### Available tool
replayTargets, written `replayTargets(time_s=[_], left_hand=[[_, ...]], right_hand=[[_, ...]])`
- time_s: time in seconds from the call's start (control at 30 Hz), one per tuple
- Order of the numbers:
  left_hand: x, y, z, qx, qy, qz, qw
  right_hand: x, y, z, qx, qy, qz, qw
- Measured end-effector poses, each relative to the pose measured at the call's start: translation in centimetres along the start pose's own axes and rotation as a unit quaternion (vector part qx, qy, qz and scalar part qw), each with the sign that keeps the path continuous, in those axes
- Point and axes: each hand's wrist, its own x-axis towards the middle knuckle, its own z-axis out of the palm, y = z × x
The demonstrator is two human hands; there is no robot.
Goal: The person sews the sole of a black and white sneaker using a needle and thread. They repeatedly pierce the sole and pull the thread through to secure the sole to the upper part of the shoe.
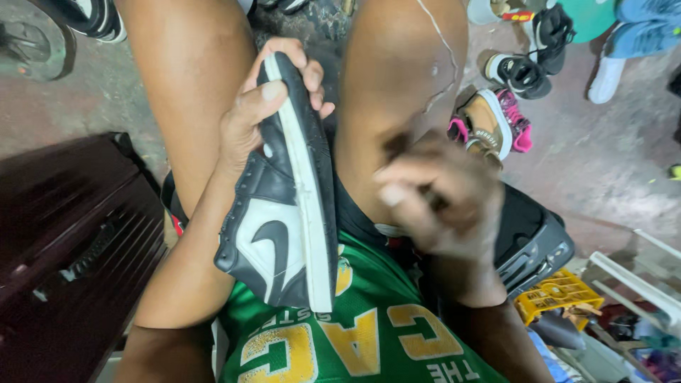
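Observation:
My left hand [259, 113] grips a black and white sneaker [284, 213] by its toe end, with the sole edge turned up and the heel resting against my green shirt [355, 333]. The thumb lies on the white midsole and the fingers wrap over the black sole. My right hand [436, 206] hovers just right of the sneaker, blurred by motion, with the fingers curled. Whether something small is pinched in it cannot be made out. Both bare knees frame the sneaker.
A dark wooden bench [64, 241] stands at the left. Several other shoes lie on the concrete floor at upper right, among them a tan and pink one [489, 124] and a black one [521, 74]. A yellow crate [557, 294] and a black case [532, 241] are at right.

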Motion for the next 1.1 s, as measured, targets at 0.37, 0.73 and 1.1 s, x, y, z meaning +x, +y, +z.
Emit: replayTargets(time_s=[0.37, 0.73, 1.1], left_hand=[[-3.1, 4.8, -1.5, 0.103, 0.008, 0.005, 0.995], [-4.3, 5.6, -1.8, 0.109, 0.025, 0.029, 0.993], [-4.2, 5.0, -0.9, 0.157, 0.009, 0.032, 0.987]], right_hand=[[-0.9, -1.8, 9.8, -0.013, -0.068, -0.078, 0.995], [-4.4, -0.4, 10.3, 0.315, 0.061, -0.079, 0.944], [-0.5, -2.6, 9.9, -0.059, -0.014, -0.131, 0.989]])
